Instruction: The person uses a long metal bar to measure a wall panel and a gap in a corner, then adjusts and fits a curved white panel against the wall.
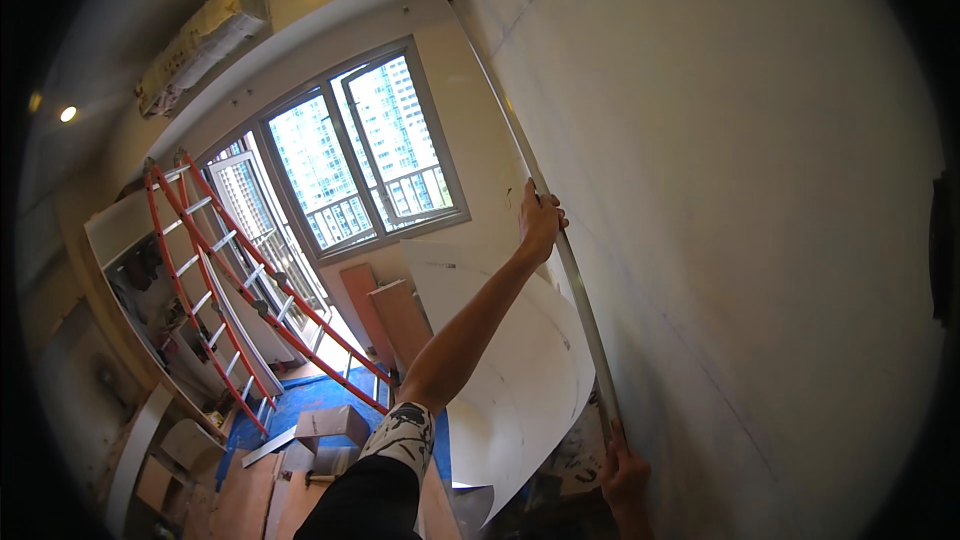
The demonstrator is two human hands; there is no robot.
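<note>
A long, thin, greyish metal bar (585,305) runs slantwise along the pale wall (750,190) on my right, from high up near the corner down to the lower right. My left hand (540,225) is closed round the bar about midway up, with the arm stretched out in front of me. Lower down, my right hand (625,472) grips the bar near its bottom end, its fingers partly in shadow. The bar lies close against the wall; whether it touches along its whole length I cannot tell. A faint line marks the wall.
A curled white sheet (530,360) stands behind my left arm. Brown boards (400,318) lean below the window (365,145). At left, a red folding ladder (262,307) stands on a blue floor covering (310,395), near a cardboard box (335,423). A wrapped unit (205,40) hangs high up.
</note>
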